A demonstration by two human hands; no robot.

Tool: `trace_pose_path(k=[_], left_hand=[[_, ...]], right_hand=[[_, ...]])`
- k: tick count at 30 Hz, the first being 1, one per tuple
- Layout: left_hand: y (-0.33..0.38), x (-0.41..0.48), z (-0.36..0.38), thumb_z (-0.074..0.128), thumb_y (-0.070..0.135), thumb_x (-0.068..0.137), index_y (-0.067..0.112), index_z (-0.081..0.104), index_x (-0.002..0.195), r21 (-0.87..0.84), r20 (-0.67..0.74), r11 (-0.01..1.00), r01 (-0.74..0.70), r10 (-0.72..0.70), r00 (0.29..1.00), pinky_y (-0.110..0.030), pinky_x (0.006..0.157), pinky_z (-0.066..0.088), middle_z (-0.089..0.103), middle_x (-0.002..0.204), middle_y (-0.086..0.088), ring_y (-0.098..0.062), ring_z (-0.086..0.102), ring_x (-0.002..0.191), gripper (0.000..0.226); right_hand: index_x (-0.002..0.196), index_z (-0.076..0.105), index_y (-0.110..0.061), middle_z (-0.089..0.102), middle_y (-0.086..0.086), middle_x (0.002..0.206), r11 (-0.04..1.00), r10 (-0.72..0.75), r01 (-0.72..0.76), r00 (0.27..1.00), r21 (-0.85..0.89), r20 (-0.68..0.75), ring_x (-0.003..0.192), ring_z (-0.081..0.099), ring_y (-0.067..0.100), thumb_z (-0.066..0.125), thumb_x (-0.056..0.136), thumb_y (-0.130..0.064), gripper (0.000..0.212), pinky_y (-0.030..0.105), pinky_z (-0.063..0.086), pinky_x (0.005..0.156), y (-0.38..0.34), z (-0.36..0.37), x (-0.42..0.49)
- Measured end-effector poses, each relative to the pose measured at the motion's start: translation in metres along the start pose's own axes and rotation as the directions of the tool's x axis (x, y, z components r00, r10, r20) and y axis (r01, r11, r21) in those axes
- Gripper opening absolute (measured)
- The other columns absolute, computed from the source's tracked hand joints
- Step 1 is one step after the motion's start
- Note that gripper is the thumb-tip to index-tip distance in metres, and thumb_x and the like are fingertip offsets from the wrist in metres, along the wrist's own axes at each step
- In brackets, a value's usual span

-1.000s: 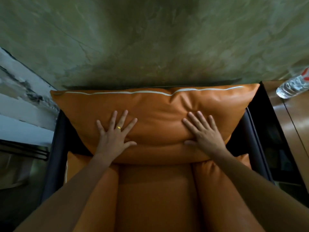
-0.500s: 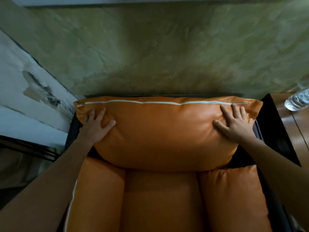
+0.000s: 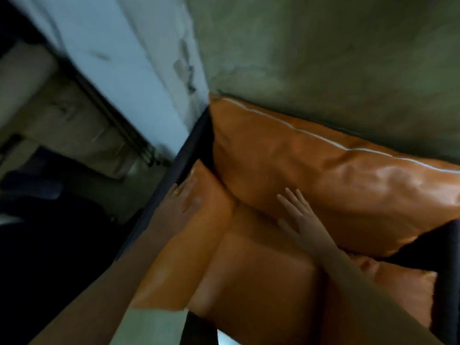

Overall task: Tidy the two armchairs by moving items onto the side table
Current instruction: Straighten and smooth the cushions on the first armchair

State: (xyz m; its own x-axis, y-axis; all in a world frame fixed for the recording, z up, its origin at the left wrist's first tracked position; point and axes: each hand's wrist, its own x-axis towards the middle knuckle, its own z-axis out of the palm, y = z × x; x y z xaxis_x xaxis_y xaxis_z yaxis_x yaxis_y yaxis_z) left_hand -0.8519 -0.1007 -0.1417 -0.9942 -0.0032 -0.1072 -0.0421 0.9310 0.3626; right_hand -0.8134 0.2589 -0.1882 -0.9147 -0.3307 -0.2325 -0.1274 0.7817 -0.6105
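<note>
An orange leather armchair fills the right half of the tilted, blurred head view. Its big back cushion, with a white zip line along the top, leans against the wall. My left hand lies flat on the left arm cushion, fingers reaching toward the dark frame, a ring on one finger. My right hand rests flat with spread fingers on the lower edge of the back cushion, just above the seat cushion. Neither hand holds anything. The side table is out of view.
The chair's dark frame runs along its left side. A mottled green wall stands behind the chair, and a pale blue-white wall is to the left. Dark floor and blurred shapes lie at the far left.
The view has swung left and tilted. My hands left the top corners of the back cushion: the left went down to the arm cushion, the right to the cushion's lower edge. The bottle and table are gone from view.
</note>
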Motion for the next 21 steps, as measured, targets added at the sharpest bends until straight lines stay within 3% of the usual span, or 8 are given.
trace_pose_path(k=[1,2,3,7,13,16,19,21], left_hand=[[-0.015,-0.023,-0.001,0.009,0.082,0.091,0.029,0.029,0.157,-0.044,0.026,0.995,0.089,-0.088,0.996,-0.044,0.093,0.054,0.051,0.149,-0.003,-0.015,0.049,0.133,0.087],[-0.032,-0.047,0.002,0.015,0.084,0.089,0.037,0.023,0.158,-0.082,0.114,0.985,0.154,-0.145,0.983,-0.051,0.103,0.047,0.043,0.155,-0.002,-0.022,0.041,0.141,0.083],[-0.05,-0.071,0.008,0.022,0.082,0.09,0.038,0.02,0.158,-0.095,0.188,0.971,0.218,-0.197,0.962,-0.054,0.108,0.043,0.039,0.158,-0.004,-0.028,0.035,0.145,0.081],[-0.097,-0.155,0.021,0.052,0.055,0.097,0.03,0.02,0.159,-0.076,0.194,0.9,0.43,-0.409,0.892,-0.054,0.109,0.041,0.038,0.157,-0.008,-0.033,0.033,0.145,0.074],[-0.122,-0.236,0.042,0.07,0.048,0.087,0.04,0.022,0.156,-0.125,0.176,0.818,0.562,-0.539,0.824,-0.051,0.11,0.039,0.032,0.16,-0.002,-0.034,0.031,0.144,0.084],[-0.137,-0.247,0.054,0.078,0.052,0.077,0.048,0.022,0.152,-0.196,0.147,0.782,0.592,-0.573,0.806,-0.057,0.111,0.038,0.017,0.165,0.001,-0.031,0.018,0.149,0.094],[-0.153,-0.255,0.072,0.085,0.053,0.069,0.05,0.021,0.152,-0.338,0.094,0.73,0.594,-0.602,0.793,-0.057,0.11,0.037,0.01,0.165,0.001,-0.03,0.009,0.149,0.105],[-0.157,-0.257,0.084,0.088,0.052,0.065,0.053,0.021,0.15,-0.407,0.065,0.721,0.56,-0.589,0.805,-0.057,0.109,0.039,0.01,0.163,0.006,-0.031,0.016,0.147,0.109]], right_hand=[[0.157,0.015,-0.047,0.001,-0.021,0.167,0.999,-0.032,0.03,0.998,0.033,0.057,0.155,-0.014,0.007,0.047,0.103,-0.047,0.063,0.039,0.01,0.124,-0.017,0.008,0.007],[0.157,0.014,-0.047,0.002,-0.022,0.166,0.997,-0.07,0.066,0.991,0.042,0.115,0.154,-0.014,0.005,0.046,0.103,-0.049,0.063,0.035,0.011,0.123,-0.033,0.016,0.014],[0.158,0.014,-0.045,0.003,-0.021,0.166,0.994,-0.109,0.105,0.979,0.036,0.172,0.154,-0.013,0.004,0.046,0.103,-0.049,0.063,0.032,0.011,0.123,-0.05,0.023,0.02],[0.159,0.022,-0.031,0.015,-0.004,0.168,0.977,-0.195,0.211,0.935,-0.021,0.297,0.156,0.0,0.018,0.053,0.104,-0.034,0.063,0.026,0.005,0.122,-0.116,0.058,0.045],[0.16,0.02,-0.027,0.005,0.006,0.17,0.962,-0.177,0.241,0.911,-0.132,0.372,0.156,-0.003,0.032,0.057,0.101,-0.028,0.069,0.039,0.003,0.126,-0.171,0.118,0.065],[0.159,0.023,-0.03,0.003,0.0,0.17,0.928,-0.224,0.316,0.895,-0.196,0.385,0.156,-0.009,0.029,0.059,0.099,-0.03,0.07,0.054,0.015,0.124,-0.175,0.142,0.078],[0.157,0.023,-0.044,-0.002,-0.012,0.17,0.912,-0.229,0.332,0.9,-0.242,0.371,0.156,-0.011,0.026,0.063,0.094,-0.049,0.075,0.065,0.017,0.119,-0.172,0.157,0.097],[0.155,0.019,-0.052,-0.004,-0.018,0.168,0.898,-0.229,0.347,0.894,-0.271,0.384,0.155,-0.012,0.028,0.063,0.087,-0.062,0.081,0.068,0.012,0.117,-0.168,0.165,0.109]])
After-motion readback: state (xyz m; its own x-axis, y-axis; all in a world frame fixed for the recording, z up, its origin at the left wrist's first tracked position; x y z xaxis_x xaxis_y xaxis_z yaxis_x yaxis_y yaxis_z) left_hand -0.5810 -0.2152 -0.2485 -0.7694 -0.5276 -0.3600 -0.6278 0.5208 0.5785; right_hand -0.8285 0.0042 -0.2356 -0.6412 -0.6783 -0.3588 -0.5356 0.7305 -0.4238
